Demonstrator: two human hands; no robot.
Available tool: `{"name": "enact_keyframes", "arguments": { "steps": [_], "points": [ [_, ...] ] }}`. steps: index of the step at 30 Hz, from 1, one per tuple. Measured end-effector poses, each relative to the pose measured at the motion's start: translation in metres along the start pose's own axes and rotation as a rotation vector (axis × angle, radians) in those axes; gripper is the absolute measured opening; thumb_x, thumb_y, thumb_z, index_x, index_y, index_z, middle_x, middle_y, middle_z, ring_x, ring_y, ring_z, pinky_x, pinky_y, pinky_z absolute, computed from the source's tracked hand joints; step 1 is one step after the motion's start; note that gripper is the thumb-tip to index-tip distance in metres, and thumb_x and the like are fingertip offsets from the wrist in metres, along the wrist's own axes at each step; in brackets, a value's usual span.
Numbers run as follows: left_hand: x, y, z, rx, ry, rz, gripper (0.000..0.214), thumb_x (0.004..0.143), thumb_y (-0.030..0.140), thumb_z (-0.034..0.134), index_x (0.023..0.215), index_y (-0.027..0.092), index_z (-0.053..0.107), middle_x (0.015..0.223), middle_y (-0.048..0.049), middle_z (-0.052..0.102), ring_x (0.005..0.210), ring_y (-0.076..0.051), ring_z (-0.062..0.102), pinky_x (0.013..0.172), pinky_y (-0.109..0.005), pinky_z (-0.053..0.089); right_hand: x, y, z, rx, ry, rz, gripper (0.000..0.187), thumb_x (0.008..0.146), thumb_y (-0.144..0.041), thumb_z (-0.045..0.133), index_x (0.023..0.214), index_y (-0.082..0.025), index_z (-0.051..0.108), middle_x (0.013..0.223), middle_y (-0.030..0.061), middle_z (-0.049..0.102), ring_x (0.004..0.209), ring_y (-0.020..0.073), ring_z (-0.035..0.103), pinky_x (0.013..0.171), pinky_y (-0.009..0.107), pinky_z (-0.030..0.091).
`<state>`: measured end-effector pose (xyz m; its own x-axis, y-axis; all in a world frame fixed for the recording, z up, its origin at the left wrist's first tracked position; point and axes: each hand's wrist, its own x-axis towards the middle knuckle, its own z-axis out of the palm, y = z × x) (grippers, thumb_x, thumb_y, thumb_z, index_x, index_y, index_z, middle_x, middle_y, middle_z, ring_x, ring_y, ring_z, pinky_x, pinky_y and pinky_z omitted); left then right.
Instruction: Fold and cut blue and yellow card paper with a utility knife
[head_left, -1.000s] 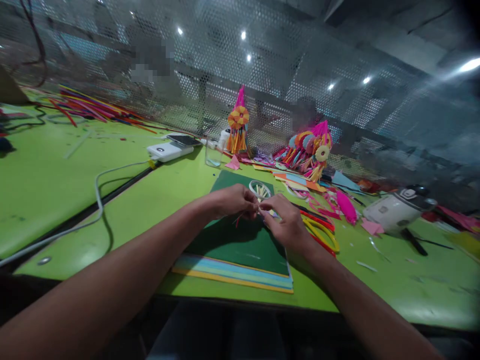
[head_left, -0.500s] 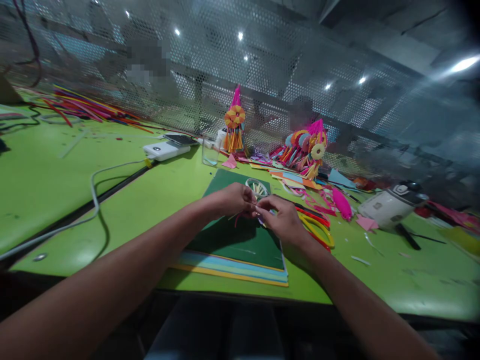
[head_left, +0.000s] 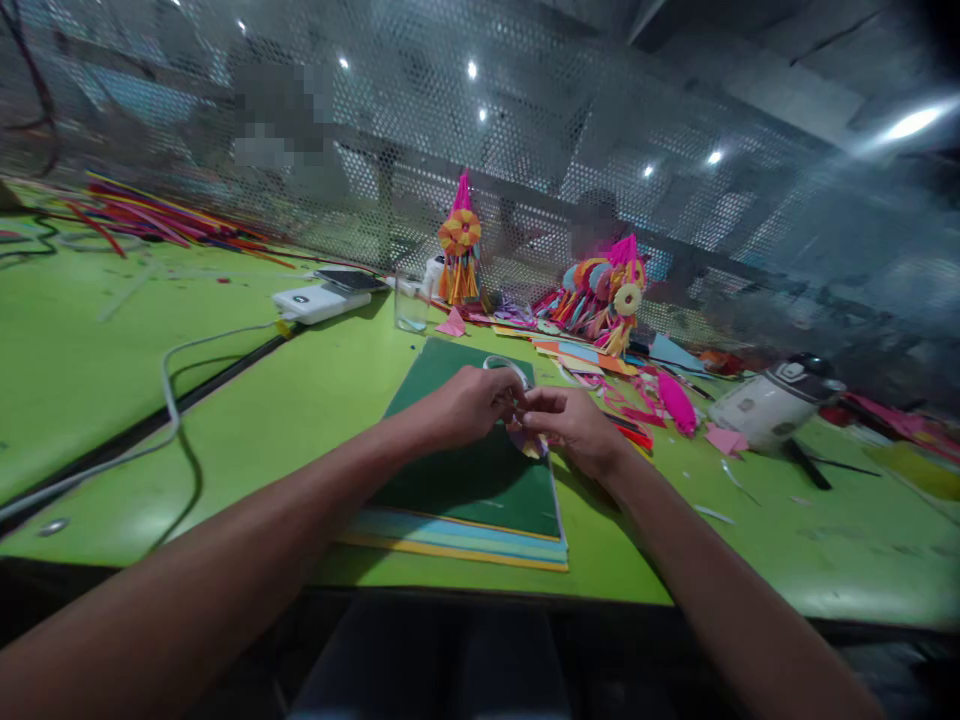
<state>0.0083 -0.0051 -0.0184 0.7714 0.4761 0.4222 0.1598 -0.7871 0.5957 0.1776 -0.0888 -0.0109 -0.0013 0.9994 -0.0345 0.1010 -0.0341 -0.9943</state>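
Note:
My left hand [head_left: 480, 405] has its fingertips pinched close to those of my right hand [head_left: 566, 422], above a stack of coloured sheets [head_left: 465, 480] with dark green on top. Whatever lies between the fingertips is too small and too covered to make out. A pleated paper rosette [head_left: 531, 442] in pale purple and peach shows just below the fingers, partly hidden; I cannot tell whether they touch it. Behind my left fingers curves a whitish ring-shaped rim [head_left: 504, 362]. Red and orange strips [head_left: 634, 430] stick out beyond my right hand.
Tasselled paper hangings [head_left: 460, 235] stand by the mesh screen, with a bunch of others [head_left: 604, 290] farther right. A clear glass [head_left: 411, 303], a white power bank [head_left: 321, 303] with a cable, a pink pouch-like piece [head_left: 676, 405] and a white flask [head_left: 772, 403] surround the stack.
My fingers have shifted a little and the rosette shows more below them. The yellow looped handle beside my right hand is no longer visible. The view has moved slightly.

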Motion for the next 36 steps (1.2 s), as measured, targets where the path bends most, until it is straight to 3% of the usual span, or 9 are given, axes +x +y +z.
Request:
{"name": "enact_keyframes", "arguments": {
  "steps": [3,5,10,12,16,18,21,36],
  "points": [
    [0.001,0.000,0.000,0.048,0.024,0.066,0.019,0.085,0.019,0.052,0.096,0.015,0.068,0.079,-0.0041,0.071,0.069,-0.012,0.061,0.064,-0.022,0.043,0.000,-0.001,-0.002,0.033,-0.019,0.021,0.025,0.058,-0.026,0.077,0.077,-0.014,0.067,0.070,0.0022,0.069,0.056,0.0122,0.059,0.049,0.022,0.038],
    [0.004,-0.001,-0.001,-0.001,0.009,0.025,0.018,0.084,0.018,0.054,0.094,0.015,0.069,0.079,-0.0040,0.071,0.069,-0.012,0.061,0.063,-0.022,0.043,-0.002,-0.001,-0.002,0.020,-0.067,0.018,0.023,0.062,-0.028,0.076,0.077,-0.014,0.067,0.067,0.0018,0.067,0.051,0.0108,0.055,0.047,0.022,0.036],
    [0.008,-0.001,-0.009,-0.397,-0.112,-0.310,0.007,0.075,0.016,0.062,0.079,0.012,0.066,0.067,-0.0015,0.067,0.063,-0.012,0.060,0.061,-0.022,0.045,-0.004,-0.002,0.000,-0.135,-0.041,-0.003,0.023,0.071,-0.034,0.073,0.082,-0.014,0.067,0.068,0.0017,0.066,0.051,0.0104,0.053,0.048,0.023,0.036],
    [0.007,0.000,-0.012,-0.551,-0.140,-0.443,0.004,0.074,0.015,0.063,0.073,0.012,0.065,0.065,-0.0009,0.066,0.061,-0.011,0.059,0.061,-0.021,0.045,-0.003,-0.001,0.000,-0.252,0.009,-0.093,0.020,0.074,-0.032,0.070,0.083,-0.015,0.068,0.072,0.0028,0.067,0.059,0.0126,0.057,0.053,0.025,0.040],
    [0.004,0.006,-0.015,-0.717,-0.198,-0.631,0.007,0.074,0.012,0.061,0.068,0.012,0.064,0.064,-0.0009,0.066,0.059,-0.009,0.058,0.063,-0.022,0.045,-0.003,0.000,-0.001,-0.628,0.206,-0.479,0.011,0.081,-0.025,0.065,0.077,-0.016,0.069,0.078,0.0057,0.065,0.070,0.0161,0.058,0.064,0.029,0.044],
    [0.004,0.007,-0.014,-0.744,-0.224,-0.656,0.008,0.073,0.010,0.061,0.066,0.013,0.064,0.064,-0.0006,0.066,0.059,-0.009,0.057,0.066,-0.023,0.046,-0.005,0.000,0.000,-0.768,0.222,-0.636,0.010,0.083,-0.021,0.063,0.077,-0.016,0.069,0.078,0.0062,0.064,0.073,0.0172,0.057,0.066,0.030,0.044],
    [0.004,0.006,-0.013,-0.761,-0.242,-0.655,0.008,0.070,0.008,0.062,0.064,0.013,0.063,0.063,0.0000,0.065,0.059,-0.009,0.057,0.067,-0.023,0.046,-0.008,0.000,0.003,-0.896,0.127,-0.750,0.010,0.086,-0.016,0.061,0.080,-0.016,0.069,0.079,0.0071,0.064,0.078,0.0192,0.058,0.071,0.032,0.044],
    [0.005,0.006,-0.007,-0.789,-0.273,-0.702,0.008,0.066,0.006,0.060,0.062,0.012,0.064,0.057,-0.0016,0.064,0.053,-0.010,0.054,0.057,-0.021,0.042,-0.008,0.006,0.001,-1.201,0.055,-0.867,0.012,0.091,-0.018,0.056,0.080,-0.017,0.063,0.075,0.0062,0.059,0.074,0.0197,0.053,0.066,0.031,0.039]
  ]
}}
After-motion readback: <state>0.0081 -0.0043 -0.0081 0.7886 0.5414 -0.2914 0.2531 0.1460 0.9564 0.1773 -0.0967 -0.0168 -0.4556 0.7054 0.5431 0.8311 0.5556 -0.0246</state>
